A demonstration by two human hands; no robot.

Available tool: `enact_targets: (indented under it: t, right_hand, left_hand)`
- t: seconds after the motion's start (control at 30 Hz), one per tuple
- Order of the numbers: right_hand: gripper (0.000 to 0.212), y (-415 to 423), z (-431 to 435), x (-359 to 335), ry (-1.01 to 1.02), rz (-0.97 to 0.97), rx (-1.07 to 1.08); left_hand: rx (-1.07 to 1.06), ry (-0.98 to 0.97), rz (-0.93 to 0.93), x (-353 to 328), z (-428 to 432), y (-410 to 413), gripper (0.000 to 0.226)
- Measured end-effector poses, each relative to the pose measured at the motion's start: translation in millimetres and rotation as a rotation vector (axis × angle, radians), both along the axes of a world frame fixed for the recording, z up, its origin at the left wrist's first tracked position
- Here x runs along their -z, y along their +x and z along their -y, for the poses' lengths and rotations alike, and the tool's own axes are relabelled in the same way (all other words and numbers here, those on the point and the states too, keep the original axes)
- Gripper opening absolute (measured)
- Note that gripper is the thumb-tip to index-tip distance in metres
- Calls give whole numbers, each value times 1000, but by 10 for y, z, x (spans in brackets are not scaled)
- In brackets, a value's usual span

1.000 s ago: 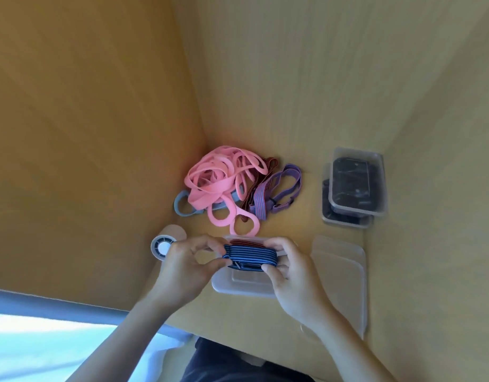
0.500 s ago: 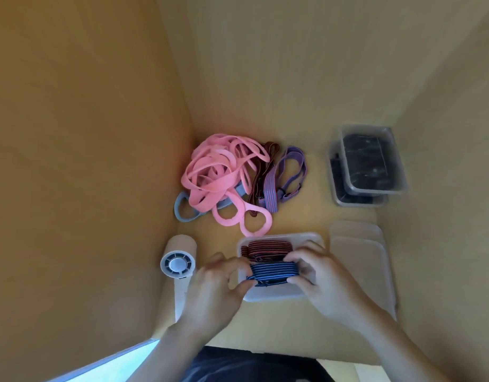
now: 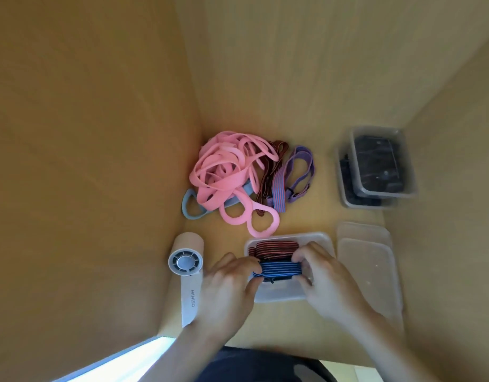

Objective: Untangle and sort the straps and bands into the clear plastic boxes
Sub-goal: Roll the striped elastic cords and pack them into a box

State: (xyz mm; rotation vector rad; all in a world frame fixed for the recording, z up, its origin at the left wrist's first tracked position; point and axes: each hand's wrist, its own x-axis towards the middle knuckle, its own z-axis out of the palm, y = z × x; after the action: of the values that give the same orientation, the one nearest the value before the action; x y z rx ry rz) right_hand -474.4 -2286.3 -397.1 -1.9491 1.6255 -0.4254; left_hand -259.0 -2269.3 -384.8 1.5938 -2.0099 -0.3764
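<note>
Right, head view: both hands meet over the clear box [image 3: 324,239] at the front of the wooden desk [image 3: 306,216]. The left hand [image 3: 226,282] pinches one end of a folded blue striped band [image 3: 279,268] and the right hand [image 3: 326,279] pinches the other, holding it at the box's rim, just in front of a red striped band [image 3: 276,248] lying inside. Behind sits the tangle: pink straps [image 3: 224,172] heaped over a grey-blue loop [image 3: 189,205], with a maroon strap [image 3: 268,177] and a purple strap [image 3: 301,172] beside them. A white handheld fan [image 3: 186,268] lies left of the box, clear lids [image 3: 367,260] lie to its right, and two stacked boxes [image 3: 381,166] with dark contents stand at the far right.
</note>
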Motion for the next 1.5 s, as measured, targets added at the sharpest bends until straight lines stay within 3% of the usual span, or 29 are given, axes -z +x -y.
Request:
enact_targets:
  t: [0.17,0.37,0.53,0.8,0.93,1.27,1.5]
  right_hand:
    - [34,16,5,15,-8,-22,8]
    - [31,24,19,-57,-29,-27,-2]
    - [26,1,70,-94,-13,-50,-80]
    - [23,28,113,-160,-21,-84,-95]
    - [25,14,104,-181,-4,-61,-92]
    - [34,-43,71,-199,12,-55,-103]
    - [20,-68,163,-283,-66,-29,-42]
  left_hand:
    - [-53,33,9,101,-12,-30,29]
    - [101,197,94,-17,155,27,24]
    - [94,280,156,-89,245,12,16]
    - [-1,298,152,-73,262,-72,38]
    - [4,315,167,-46,262,-85,38]
    - [-18,328,-7,-101,193,-61,48]
    - [29,390,-137,-269,260,-26,59]
